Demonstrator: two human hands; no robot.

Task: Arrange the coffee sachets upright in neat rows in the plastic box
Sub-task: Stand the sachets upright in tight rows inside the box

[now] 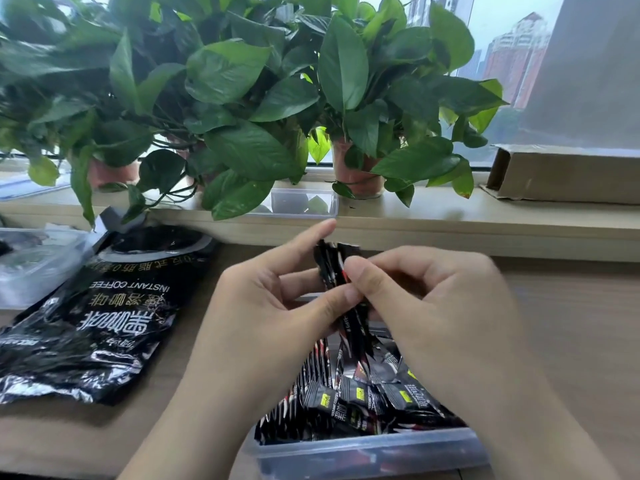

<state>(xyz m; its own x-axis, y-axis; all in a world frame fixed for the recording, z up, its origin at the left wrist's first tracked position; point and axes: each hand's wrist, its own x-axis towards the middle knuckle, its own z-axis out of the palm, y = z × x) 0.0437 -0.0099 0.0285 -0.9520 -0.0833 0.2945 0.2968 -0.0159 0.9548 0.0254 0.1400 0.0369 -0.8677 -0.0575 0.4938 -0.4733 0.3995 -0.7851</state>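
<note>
Both hands meet above the clear plastic box (374,452), which stands at the near edge of the wooden desk. My left hand (263,306) and my right hand (426,306) together pinch a small bundle of black coffee sachets (334,268), held roughly upright over the box. Inside the box lie several more black sachets (360,393), some standing in a row at the left, others lying loose and tilted at the right.
A large crumpled black instant coffee bag (104,317) lies flat on the desk at the left. A clear plastic lid (31,265) sits at far left. Potted plants (225,98), a small clear box (304,202) and a cardboard box (564,174) line the windowsill behind.
</note>
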